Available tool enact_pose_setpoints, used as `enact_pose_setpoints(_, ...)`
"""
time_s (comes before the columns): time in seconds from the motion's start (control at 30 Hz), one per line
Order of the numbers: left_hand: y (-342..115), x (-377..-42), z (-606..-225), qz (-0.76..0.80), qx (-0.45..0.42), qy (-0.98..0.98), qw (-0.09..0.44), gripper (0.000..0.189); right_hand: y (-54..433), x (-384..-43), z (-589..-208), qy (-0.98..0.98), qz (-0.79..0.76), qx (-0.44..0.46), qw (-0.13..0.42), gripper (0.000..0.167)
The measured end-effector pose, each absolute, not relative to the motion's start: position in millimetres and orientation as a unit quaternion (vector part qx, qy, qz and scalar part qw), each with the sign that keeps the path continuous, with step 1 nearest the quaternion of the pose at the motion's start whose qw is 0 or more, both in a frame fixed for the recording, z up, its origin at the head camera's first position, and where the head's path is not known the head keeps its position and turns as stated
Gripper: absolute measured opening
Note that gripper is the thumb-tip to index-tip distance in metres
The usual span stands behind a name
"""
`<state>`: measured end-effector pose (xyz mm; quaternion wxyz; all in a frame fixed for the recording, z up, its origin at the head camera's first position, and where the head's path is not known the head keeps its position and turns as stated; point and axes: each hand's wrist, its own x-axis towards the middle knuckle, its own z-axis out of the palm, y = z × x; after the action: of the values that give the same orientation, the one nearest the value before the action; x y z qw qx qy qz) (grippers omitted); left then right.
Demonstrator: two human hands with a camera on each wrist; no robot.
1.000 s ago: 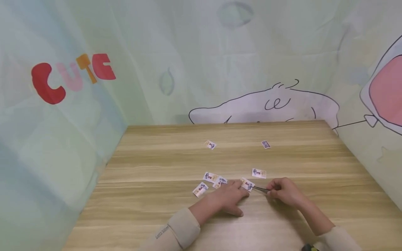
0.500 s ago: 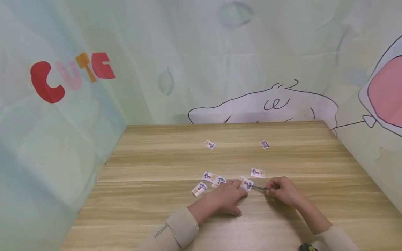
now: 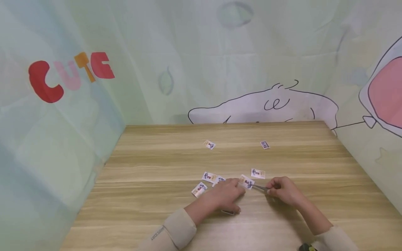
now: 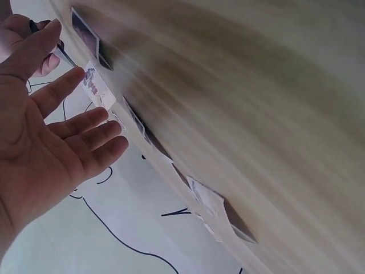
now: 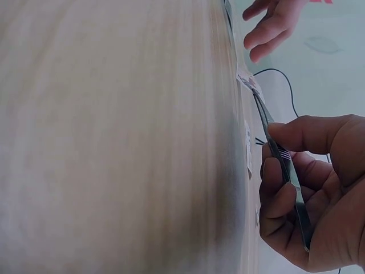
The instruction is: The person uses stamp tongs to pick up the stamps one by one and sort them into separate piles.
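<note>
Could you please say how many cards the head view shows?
8: two cards far back, one at the tweezers, one beyond, three beside the left hand, one mostly hidden by it; more may be hidden.

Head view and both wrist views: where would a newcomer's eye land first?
Probably on the bright CUTE lettering at the left of the head view, then on the large pink balloon drawing at its right edge. Next might come the tweezers in the right hand, their tips at a small printed card near the left hand.
</note>
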<state>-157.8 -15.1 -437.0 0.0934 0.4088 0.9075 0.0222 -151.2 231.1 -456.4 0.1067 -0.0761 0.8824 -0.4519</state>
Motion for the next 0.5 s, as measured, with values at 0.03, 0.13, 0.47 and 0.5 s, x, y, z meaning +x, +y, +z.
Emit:
enact_pose_setpoints(0.03,-15.6,-157.3,-436.9,0.024,0.406,0.909,0.096,0.055,231.0,-151.3,-456.3,0.883,-0.451,-0.075,0.107,0.008)
enact_pose_setpoints(0.13,-16.9,-155.2,-435.0,0.032,0.397,0.911,0.106,0.058,230.5,-151.3,-455.7,0.883,-0.451,-0.075,0.106,0.008)
enact_pose_setpoints(0.47,-30.1,-152.3,-426.0,0.037,0.382,0.919,0.092,0.063,225.0,-157.7,-448.3,0.892,-0.438,-0.076,0.082,0.007)
enact_pose_setpoints(0.5,-32.3,-152.3,-425.1,0.039,0.379,0.920,0.092,0.063,224.0,-158.8,-447.4,0.893,-0.436,-0.077,0.079,0.007)
